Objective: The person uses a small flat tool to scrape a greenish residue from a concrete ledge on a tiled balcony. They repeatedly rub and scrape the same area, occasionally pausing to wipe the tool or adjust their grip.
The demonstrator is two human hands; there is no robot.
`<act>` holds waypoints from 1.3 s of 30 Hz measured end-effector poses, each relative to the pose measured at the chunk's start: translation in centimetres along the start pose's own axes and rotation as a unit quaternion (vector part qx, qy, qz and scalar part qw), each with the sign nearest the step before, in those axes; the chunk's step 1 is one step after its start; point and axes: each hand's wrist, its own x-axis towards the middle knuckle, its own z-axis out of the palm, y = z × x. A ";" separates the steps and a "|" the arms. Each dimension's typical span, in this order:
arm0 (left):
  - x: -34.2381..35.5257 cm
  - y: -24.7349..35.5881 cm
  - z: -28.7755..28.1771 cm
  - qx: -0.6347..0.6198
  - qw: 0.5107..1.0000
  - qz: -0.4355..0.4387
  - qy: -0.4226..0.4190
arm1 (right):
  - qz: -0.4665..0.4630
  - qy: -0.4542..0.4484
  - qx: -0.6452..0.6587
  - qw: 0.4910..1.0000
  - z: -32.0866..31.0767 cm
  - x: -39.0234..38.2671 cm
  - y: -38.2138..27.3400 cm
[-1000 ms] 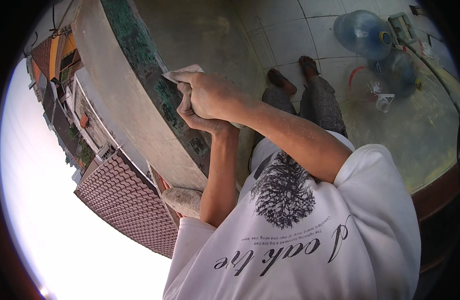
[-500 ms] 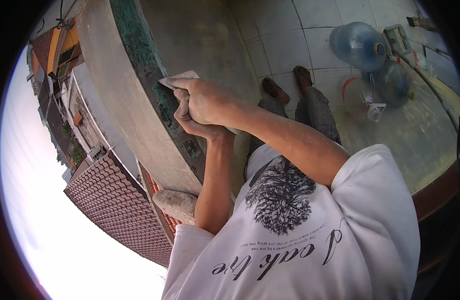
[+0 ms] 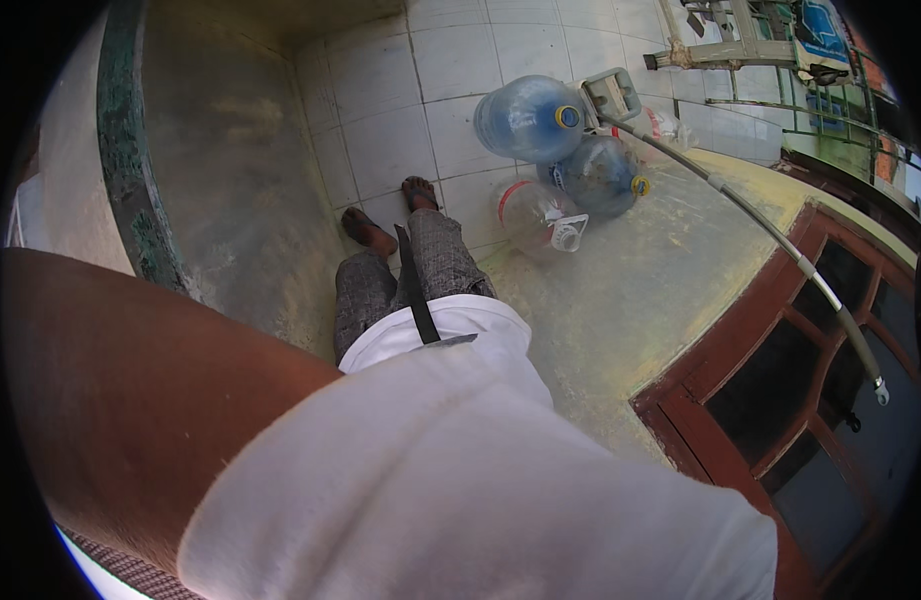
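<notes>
Neither of my hands is in view. A bare arm of mine, coming out of a white sleeve, fills the lower left and runs off the left edge; its hand lies beyond the frame. Left of my legs stands a low grey wall, topped by a strip with worn, flaking green paint. A dark flat strip hangs at my waist, beside a small grey piece; I cannot tell what they are. The tool at the wall top earlier does not show.
Large blue water bottles and a clear jug with a red band lie on the white tiles, near a grey plastic frame. A grey hose crosses toward a brown-framed glass panel. A ladder-like frame stands far right.
My view has swung right. Both hands, closed together at the green-painted wall top with a flat pale tool, have left the picture. One arm now looms close at the left.
</notes>
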 end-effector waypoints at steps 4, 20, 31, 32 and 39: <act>-2.0 0.8 2.7 0.017 0.999 0.027 -0.011 | -0.029 -0.026 0.006 0.999 0.2 0.7 -0.9; -16.6 -11.5 -6.6 0.080 0.938 -0.332 0.059 | 0.216 -0.144 0.056 0.964 -10.3 -26.4 7.0; -16.6 -9.1 -4.7 0.192 0.970 0.001 0.146 | 0.311 -0.331 -0.051 0.889 -16.4 -14.7 4.3; -16.7 -8.1 -4.6 0.206 0.962 0.016 0.177 | 0.286 -0.315 -0.061 0.903 -16.3 -12.7 3.9; -18.2 -7.7 -2.4 0.251 0.937 -0.106 0.217 | 0.193 -0.376 -0.121 0.898 -13.6 0.7 2.4</act>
